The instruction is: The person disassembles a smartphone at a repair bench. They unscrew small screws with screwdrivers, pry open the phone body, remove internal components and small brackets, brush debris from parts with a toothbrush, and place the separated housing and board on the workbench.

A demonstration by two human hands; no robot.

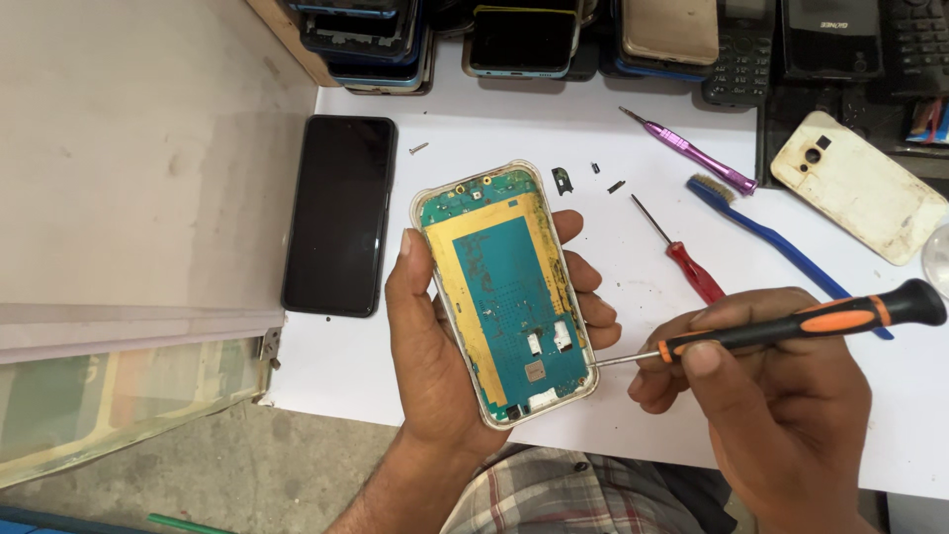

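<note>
The white worktop (633, 247) runs out of sight to the right, and its near edge passes under my wrists; a pale board covers its left part. Along the far edge a row of stacked phones and back covers (554, 40) is cut off by the top of the view. Bare worktop lies between the black glass-fronted phone (339, 213) lying flat at left and the loose tools at right: a blue-handled brush (781, 247), a purple metal driver (692, 153) and a small red-handled screwdriver (687, 265). My left hand (435, 346) has its grip closed around the opened phone with green circuit board and yellow shielding in a clear case (502, 292), held above the near edge. My right hand (781, 405) grips the black-and-orange-handled screwdriver (801, 321), its tip touching the phone's lower right rim. Tiny screws and dark parts (588, 178) lie just beyond; I cannot make out their detail.
</note>
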